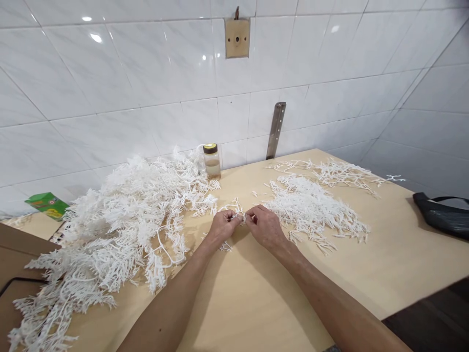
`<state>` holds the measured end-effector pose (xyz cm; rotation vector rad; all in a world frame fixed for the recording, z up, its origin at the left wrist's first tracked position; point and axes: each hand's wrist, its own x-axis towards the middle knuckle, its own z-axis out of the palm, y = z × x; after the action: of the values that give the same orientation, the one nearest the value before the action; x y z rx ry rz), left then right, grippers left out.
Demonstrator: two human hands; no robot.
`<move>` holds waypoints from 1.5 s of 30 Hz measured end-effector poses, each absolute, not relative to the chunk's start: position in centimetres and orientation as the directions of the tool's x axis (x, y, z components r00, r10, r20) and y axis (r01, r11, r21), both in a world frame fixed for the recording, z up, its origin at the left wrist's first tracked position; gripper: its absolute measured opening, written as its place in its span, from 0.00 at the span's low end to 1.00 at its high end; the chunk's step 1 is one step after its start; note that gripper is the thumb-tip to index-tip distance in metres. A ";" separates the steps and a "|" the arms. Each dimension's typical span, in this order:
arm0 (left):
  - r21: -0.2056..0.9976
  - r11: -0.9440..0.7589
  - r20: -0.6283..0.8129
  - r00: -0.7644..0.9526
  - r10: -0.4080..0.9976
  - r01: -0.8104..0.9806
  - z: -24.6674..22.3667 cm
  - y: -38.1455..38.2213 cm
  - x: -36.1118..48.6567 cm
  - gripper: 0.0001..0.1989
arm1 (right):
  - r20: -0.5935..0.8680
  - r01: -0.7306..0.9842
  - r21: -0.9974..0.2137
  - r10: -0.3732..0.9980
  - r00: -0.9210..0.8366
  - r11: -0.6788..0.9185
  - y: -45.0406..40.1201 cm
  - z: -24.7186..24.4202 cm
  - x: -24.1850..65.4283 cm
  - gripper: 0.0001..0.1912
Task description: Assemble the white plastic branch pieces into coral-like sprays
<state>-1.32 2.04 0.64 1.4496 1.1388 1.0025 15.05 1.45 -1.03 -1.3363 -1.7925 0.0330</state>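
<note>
Both hands meet over the middle of the table, fingertips almost touching. My left hand (pixel 224 226) pinches a thin white branched piece (pixel 236 206), part of which sticks up beyond the fingers. My right hand (pixel 264 224) is closed at the same piece, thumb and forefinger together; what lies between them is too small to make out. A large tangled heap of white branched pieces (pixel 128 210) spreads on the left. Just right of my right hand lies a flatter pile of small white pieces (pixel 315 208). Bare white stems (pixel 340 173) lie behind that pile.
On the wooden table (pixel 234 303), a jar with a dark lid (pixel 212 164) stands by the tiled wall. A metal strip (pixel 276 131) leans there too. A green packet (pixel 47 205) is at left, a black bag (pixel 445 212) at right.
</note>
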 end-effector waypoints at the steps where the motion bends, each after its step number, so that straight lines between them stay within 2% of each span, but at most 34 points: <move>1: 0.986 -0.065 0.032 0.210 0.977 0.154 0.6 2.0 -1.3 0.19 | 0.607 0.771 -0.513 0.795 0.014 0.377 1.7 -1.1 15.3 0.06; 4: 0.992 -0.024 0.002 0.175 0.985 0.126 0.7 1.8 -1.3 0.18 | 0.559 0.766 -0.599 0.807 0.190 0.234 2.2 -0.7 16.6 0.05; 8: 0.998 0.046 -0.053 0.162 0.985 0.048 1.1 1.6 -1.3 0.20 | 0.460 0.701 -0.694 0.850 0.255 0.165 2.1 0.3 17.9 0.04; 13: 0.998 0.067 -0.069 0.180 0.981 0.018 1.4 1.6 -1.6 0.21 | 0.404 0.677 -0.722 0.881 0.247 0.141 1.9 0.7 18.1 0.04; 20: 0.998 0.054 -0.059 0.166 0.984 0.032 1.3 1.6 -1.5 0.18 | 0.544 0.782 -0.577 0.825 0.153 0.235 1.9 0.3 18.3 0.10; 24: 0.998 0.051 -0.054 0.129 0.990 0.024 1.2 1.6 -1.4 0.18 | 0.565 0.689 -0.613 0.824 0.039 0.388 1.1 0.8 16.7 0.09; 26: 0.998 0.051 -0.054 0.114 0.992 0.029 1.2 1.6 -1.3 0.18 | 0.532 0.653 -0.636 0.846 -0.012 0.410 0.8 0.9 15.7 0.09; 34: 0.998 0.038 -0.044 0.156 0.987 0.040 1.8 1.3 -1.2 0.21 | 0.289 0.593 -0.773 0.957 0.012 0.226 0.4 1.7 14.6 0.09; 41: 0.998 0.006 -0.014 0.152 0.988 0.058 1.4 1.5 -1.1 0.19 | 0.316 0.582 -0.779 0.947 0.046 0.232 0.5 1.3 14.5 0.09; 45: 0.996 0.000 -0.012 0.137 0.991 0.087 1.2 1.6 -1.0 0.17 | 0.287 0.577 -0.796 0.954 0.090 0.185 0.6 1.1 14.4 0.10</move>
<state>-1.02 1.62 1.17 1.3302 1.1721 1.0599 14.43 0.62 1.14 -1.4960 -1.5921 0.5462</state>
